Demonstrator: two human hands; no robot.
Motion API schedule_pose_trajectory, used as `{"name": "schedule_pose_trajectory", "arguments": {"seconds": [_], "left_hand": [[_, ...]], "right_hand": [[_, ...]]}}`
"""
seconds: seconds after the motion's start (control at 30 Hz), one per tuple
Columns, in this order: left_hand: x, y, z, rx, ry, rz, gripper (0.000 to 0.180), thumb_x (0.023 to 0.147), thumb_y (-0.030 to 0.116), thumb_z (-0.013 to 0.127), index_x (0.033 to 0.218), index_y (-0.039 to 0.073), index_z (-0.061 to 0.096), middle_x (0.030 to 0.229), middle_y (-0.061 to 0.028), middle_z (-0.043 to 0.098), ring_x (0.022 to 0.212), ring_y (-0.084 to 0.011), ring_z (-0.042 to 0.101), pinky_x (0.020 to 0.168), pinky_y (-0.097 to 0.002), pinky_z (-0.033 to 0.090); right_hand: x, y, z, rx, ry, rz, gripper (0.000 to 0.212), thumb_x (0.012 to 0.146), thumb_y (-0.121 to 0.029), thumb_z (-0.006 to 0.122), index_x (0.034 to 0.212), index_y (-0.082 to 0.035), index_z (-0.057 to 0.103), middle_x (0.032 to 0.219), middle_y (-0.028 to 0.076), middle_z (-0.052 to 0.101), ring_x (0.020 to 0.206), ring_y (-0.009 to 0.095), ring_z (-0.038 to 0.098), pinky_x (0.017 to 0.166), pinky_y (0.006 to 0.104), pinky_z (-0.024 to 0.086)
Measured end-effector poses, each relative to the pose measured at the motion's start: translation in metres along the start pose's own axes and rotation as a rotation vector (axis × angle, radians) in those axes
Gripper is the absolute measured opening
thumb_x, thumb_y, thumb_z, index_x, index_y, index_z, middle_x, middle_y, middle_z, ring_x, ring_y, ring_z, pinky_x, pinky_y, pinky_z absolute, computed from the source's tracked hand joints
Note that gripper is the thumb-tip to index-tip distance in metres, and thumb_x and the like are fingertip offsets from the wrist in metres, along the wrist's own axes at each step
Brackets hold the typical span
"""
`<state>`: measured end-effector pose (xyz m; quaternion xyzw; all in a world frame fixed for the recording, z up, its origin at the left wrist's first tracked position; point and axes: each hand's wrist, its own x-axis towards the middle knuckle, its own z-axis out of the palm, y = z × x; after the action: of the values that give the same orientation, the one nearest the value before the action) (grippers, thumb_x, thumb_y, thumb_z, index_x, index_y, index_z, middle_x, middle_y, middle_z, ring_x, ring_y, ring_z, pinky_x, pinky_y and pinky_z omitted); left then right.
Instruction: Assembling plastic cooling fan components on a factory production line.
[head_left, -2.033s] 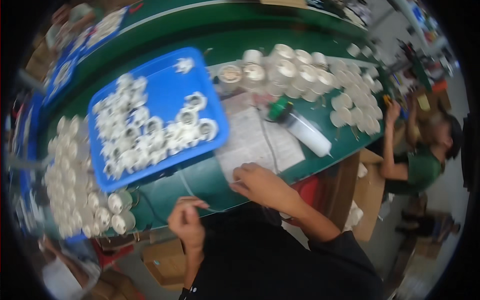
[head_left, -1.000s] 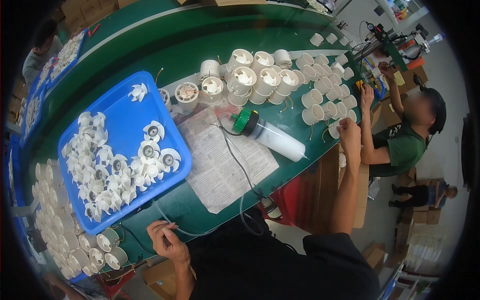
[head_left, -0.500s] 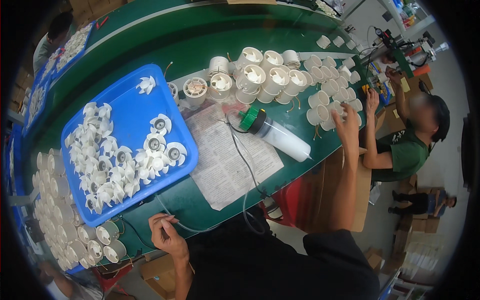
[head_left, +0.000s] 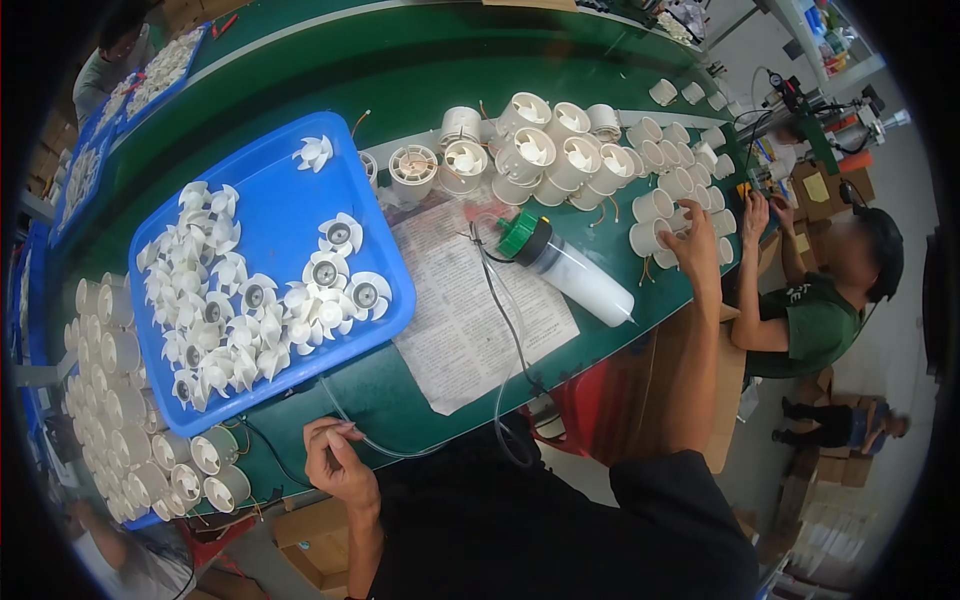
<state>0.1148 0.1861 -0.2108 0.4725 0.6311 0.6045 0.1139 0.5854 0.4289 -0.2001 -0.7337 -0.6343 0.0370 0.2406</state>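
Observation:
My left hand (head_left: 343, 466) hovers at the table's front edge, below the blue tray (head_left: 398, 318), fingers curled in and thumb against them; whether anything is between them is hidden. A clear tube (head_left: 400, 453) runs just beside its fingertips. My right hand (head_left: 697, 250) reaches over the right-hand group of white cylindrical housings, fingers bent and apart, thumb side close to the nearest housing (head_left: 646, 238); contact is unclear. White fan impellers (head_left: 215, 275), several with dark round centres, lie in the tray. A white-filled dispensing syringe (head_left: 590, 283) with a green cap lies on a printed paper sheet (head_left: 450, 350).
Housings with impellers inside (head_left: 525, 150) are stacked at the table's back middle. More housings (head_left: 125, 405) crowd the left end. A co-worker (head_left: 825, 310) in green handles something small at the right, beside a bench device (head_left: 800, 100). A red stool (head_left: 585, 405) stands under the front edge.
The whole view has shifted slightly, so the table things appear farther right. My hands keep nearly the same poses. The co-worker's hands have come closer together.

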Motion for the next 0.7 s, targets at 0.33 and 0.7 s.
{"name": "schedule_pose_trajectory", "arguments": {"seconds": [0.33,0.7], "left_hand": [[0.001,-0.001,-0.002,-0.056,-0.041,-0.034,0.022,0.099,0.010,0.053,0.085,-0.004,0.061,0.082,-0.0134,0.060,0.066,-0.0159,0.057,0.061,-0.0268,0.045],[0.003,0.015,-0.015,0.145,-0.067,0.044,0.008,0.085,0.005,0.065,0.082,0.005,0.071,0.073,-0.0097,0.062,0.076,-0.0275,0.062,0.067,-0.0376,0.049]], "right_hand": [[-0.006,0.004,0.005,-0.096,0.109,0.039,0.065,0.074,-0.018,0.081,0.130,-0.005,0.051,0.122,0.027,0.055,0.107,0.044,0.059,0.095,0.0467,0.047],[0.027,0.092,0.060,-0.050,-0.052,-0.280,0.063,0.082,-0.004,0.067,0.141,0.000,0.046,0.137,0.026,0.054,0.124,0.041,0.054,0.106,0.0447,0.044]]}}
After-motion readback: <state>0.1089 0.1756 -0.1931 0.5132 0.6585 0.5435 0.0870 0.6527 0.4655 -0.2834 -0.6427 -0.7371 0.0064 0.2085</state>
